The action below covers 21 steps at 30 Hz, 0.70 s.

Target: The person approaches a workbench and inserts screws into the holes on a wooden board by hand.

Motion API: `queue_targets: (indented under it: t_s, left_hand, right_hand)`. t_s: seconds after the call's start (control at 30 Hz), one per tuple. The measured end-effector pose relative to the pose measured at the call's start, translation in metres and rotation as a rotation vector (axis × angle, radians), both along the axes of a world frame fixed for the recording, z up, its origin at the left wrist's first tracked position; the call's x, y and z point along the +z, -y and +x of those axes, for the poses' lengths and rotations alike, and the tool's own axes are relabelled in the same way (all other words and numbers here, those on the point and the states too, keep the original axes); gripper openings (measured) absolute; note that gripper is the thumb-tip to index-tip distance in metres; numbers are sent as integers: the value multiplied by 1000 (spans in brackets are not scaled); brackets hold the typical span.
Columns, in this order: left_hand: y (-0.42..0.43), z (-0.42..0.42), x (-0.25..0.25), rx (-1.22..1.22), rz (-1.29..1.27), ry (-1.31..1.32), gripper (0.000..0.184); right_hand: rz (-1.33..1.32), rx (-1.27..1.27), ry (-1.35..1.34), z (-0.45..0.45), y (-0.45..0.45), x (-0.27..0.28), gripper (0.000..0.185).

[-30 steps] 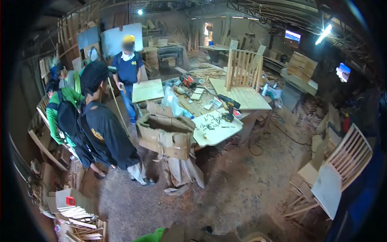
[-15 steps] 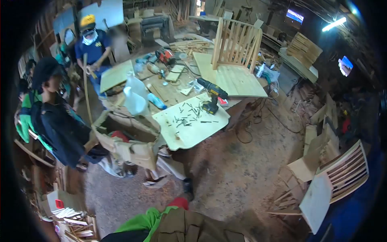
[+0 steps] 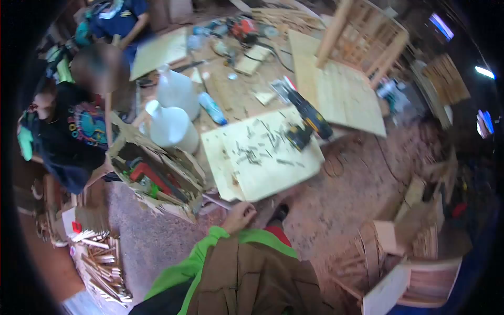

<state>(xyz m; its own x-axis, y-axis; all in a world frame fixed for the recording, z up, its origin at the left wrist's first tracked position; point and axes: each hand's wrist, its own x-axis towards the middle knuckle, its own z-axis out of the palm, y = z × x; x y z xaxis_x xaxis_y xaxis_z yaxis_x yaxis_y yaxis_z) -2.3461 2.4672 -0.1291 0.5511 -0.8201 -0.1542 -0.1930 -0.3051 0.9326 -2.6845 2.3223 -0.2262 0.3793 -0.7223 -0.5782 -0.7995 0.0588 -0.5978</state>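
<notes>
My left hand [image 3: 240, 216], at the end of a green sleeve, is just below the near edge of a pale wooden board [image 3: 220, 176]. Its fingers are loosely bent, somewhat blurred, with nothing seen in them. Dark screws or similar small pieces [image 3: 257, 147] lie scattered on the board. A black and yellow cordless drill [image 3: 310, 121] rests at the board's right side. Left of my hand, a torn cardboard box [image 3: 184, 207] contains a red tool [image 3: 152, 176]. My right hand is out of view.
White plastic jugs [image 3: 173, 126] and a blue bottle [image 3: 212, 108] stand or lie beyond the box. A slatted wooden frame [image 3: 362, 39] stands on a panel at the back right. A person in dark clothes [image 3: 71, 131] is at the left. Wood pieces [image 3: 102, 262] lie lower left.
The view has tipped down and come closer to the table and box. My left hand has come into view near the board. The box's contents now show more clearly.
</notes>
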Motion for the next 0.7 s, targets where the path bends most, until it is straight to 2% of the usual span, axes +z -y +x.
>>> queue_targets:
  t_s: [0.1, 0.17, 0.27, 0.3, 0.37, 0.4, 0.47, 0.57, 0.67, 0.7]
  left_hand:
    - [11, 10, -5, 104, 3, 37, 17]
    - [21, 19, 14, 71, 81, -14, 17]
    - [54, 30, 13, -76, 56, 83, 17]
    - [74, 32, 12, -48, 34, 50, 17]
    - [116, 25, 10, 18, -27, -16, 17]
    - [137, 19, 11, 54, -63, -46, 18]
    - [175, 15, 12, 132, -131, -61, 21]
    - [194, 6, 10, 183, -31, 5, 22]
    - [182, -8, 14, 368, 76, -55, 19]
    - [178, -9, 14, 416, 123, -56, 19]
  right_hand:
    - [40, 176, 3, 37, 43, -17, 23]
    - [46, 342, 12, 64, 79, -29, 24]
    - [-8, 682, 151, 117, 156, -59, 24]
    - [-8, 769, 224, 133, 177, -63, 24]
    - [222, 770, 408, 222, 199, 69, 24]
    - [291, 846, 361, 242, 215, 81, 22]
    - [435, 988, 294, 274, 235, 89, 20]
    - [341, 1297, 229, 293, 255, 60, 20]
    - [594, 1342, 107, 312, 247, 90, 24]
    - [508, 1418, 138, 307, 238, 76, 26]
